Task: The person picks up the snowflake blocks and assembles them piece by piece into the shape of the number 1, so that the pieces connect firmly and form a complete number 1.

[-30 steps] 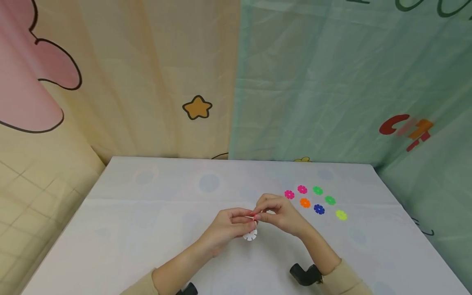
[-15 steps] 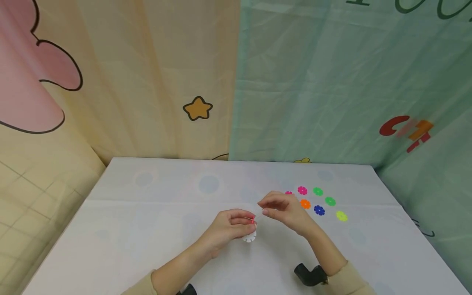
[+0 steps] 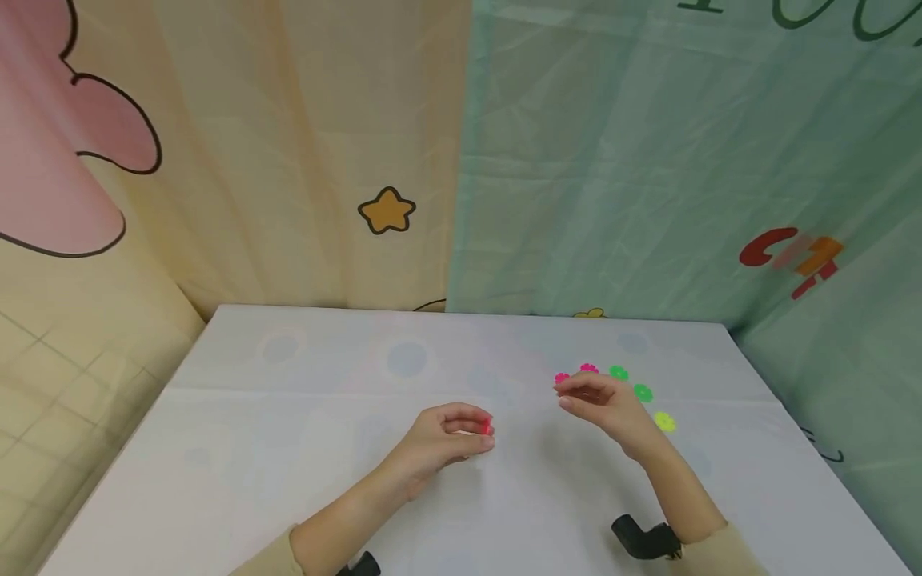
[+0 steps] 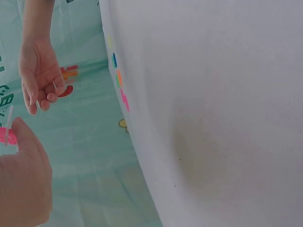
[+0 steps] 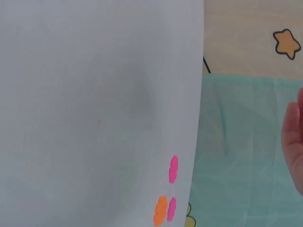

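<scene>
My left hand (image 3: 446, 436) pinches a pink notched disc (image 3: 487, 426) between fingers and thumb, raised over the table. In the left wrist view a white disc (image 4: 9, 124), seen nearly edge-on, crosses the pink one. To the right, my right hand (image 3: 605, 408) is raised with nothing in its loosely bent fingers. It overlaps the loose discs in the head view: a pink disc (image 3: 562, 378) by its fingertips, a green disc (image 3: 643, 393) and a yellow disc (image 3: 665, 422). The hand hides the orange disc (image 5: 160, 211) and the blue disc (image 4: 114, 60) there.
A white cloth covers the table (image 3: 288, 448). Printed curtains (image 3: 324, 160) hang behind it and along the sides. A black angled camera piece (image 3: 644, 538) sits at the right wrist, by the sleeve.
My right hand has let go of the pink and white pieces and moved right, toward the loose discs. My left hand has turned a little, still holding them; the white disc no longer shows in the head view.
</scene>
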`<move>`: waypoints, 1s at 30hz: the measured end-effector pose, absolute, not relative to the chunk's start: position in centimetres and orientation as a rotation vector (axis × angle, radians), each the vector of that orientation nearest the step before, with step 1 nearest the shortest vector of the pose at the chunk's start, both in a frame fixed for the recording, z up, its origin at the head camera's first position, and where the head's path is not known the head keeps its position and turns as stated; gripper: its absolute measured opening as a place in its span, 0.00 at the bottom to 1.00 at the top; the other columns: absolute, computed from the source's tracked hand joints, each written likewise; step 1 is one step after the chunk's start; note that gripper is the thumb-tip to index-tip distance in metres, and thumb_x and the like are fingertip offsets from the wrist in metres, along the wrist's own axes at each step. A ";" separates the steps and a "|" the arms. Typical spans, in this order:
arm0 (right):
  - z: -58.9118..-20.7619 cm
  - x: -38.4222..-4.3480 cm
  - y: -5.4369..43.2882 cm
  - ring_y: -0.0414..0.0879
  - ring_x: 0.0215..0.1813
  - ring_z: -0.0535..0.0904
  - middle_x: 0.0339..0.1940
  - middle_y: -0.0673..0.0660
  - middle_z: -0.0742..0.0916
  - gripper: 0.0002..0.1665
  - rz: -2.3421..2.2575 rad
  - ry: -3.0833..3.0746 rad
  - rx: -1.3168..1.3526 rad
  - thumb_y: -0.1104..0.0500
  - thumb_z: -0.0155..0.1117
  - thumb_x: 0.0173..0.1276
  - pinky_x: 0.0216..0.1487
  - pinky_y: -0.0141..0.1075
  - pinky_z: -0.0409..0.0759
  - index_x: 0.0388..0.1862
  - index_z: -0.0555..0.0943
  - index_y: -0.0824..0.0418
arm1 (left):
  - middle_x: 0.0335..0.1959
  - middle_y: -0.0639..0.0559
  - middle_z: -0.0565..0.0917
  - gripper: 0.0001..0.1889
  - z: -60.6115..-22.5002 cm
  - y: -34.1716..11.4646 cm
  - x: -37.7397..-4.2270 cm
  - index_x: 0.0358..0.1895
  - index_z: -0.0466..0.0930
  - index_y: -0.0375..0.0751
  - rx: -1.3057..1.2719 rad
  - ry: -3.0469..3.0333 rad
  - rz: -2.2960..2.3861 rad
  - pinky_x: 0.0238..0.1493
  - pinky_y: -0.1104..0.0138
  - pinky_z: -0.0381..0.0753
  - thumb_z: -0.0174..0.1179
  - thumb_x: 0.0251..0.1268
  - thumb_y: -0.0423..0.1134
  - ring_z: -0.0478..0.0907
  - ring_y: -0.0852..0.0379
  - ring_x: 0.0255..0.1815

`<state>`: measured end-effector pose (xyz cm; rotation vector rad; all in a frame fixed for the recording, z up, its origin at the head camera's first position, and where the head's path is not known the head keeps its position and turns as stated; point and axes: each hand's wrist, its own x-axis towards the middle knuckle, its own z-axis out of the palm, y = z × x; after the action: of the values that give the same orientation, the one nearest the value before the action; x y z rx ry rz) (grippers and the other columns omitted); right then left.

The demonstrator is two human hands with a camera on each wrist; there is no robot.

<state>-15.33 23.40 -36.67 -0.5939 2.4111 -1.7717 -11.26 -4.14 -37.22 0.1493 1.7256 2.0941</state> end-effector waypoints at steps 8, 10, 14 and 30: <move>-36.5 -15.3 27.1 0.41 0.42 0.81 0.39 0.45 0.84 0.13 -1.721 2.564 -0.439 0.63 0.63 0.64 0.42 0.31 0.79 0.45 0.79 0.68 | 0.38 0.48 0.84 0.22 -37.3 -4.8 -11.4 0.52 0.73 0.24 0.163 1.702 2.116 0.40 0.70 0.79 0.65 0.55 0.30 0.81 0.60 0.37; -36.5 -15.3 28.1 0.39 0.43 0.80 0.40 0.43 0.83 0.13 -1.675 2.613 -0.384 0.60 0.63 0.64 0.42 0.30 0.79 0.45 0.80 0.67 | 0.38 0.48 0.84 0.21 -37.2 -4.9 -11.5 0.52 0.73 0.25 0.167 1.713 2.116 0.40 0.70 0.79 0.65 0.55 0.30 0.81 0.59 0.38; -36.7 -15.4 29.9 0.33 0.45 0.77 0.42 0.42 0.82 0.17 -1.603 2.691 -0.304 0.58 0.62 0.66 0.43 0.27 0.77 0.48 0.78 0.68 | 0.39 0.47 0.84 0.22 -37.1 -5.2 -11.6 0.53 0.74 0.27 0.160 1.727 2.115 0.40 0.71 0.79 0.65 0.56 0.32 0.81 0.60 0.38; -38.7 -16.1 36.0 0.27 0.40 0.75 0.39 0.34 0.80 0.28 -1.485 2.792 -0.065 0.53 0.59 0.68 0.40 0.22 0.75 0.56 0.71 0.74 | 0.44 0.43 0.84 0.24 -37.1 -5.9 -11.7 0.55 0.73 0.28 0.168 1.777 2.086 0.41 0.70 0.78 0.63 0.60 0.40 0.80 0.59 0.41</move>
<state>-16.05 35.95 -38.66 -0.0651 2.7920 -1.4845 -11.70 -5.85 -37.12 0.1679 1.7767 2.0864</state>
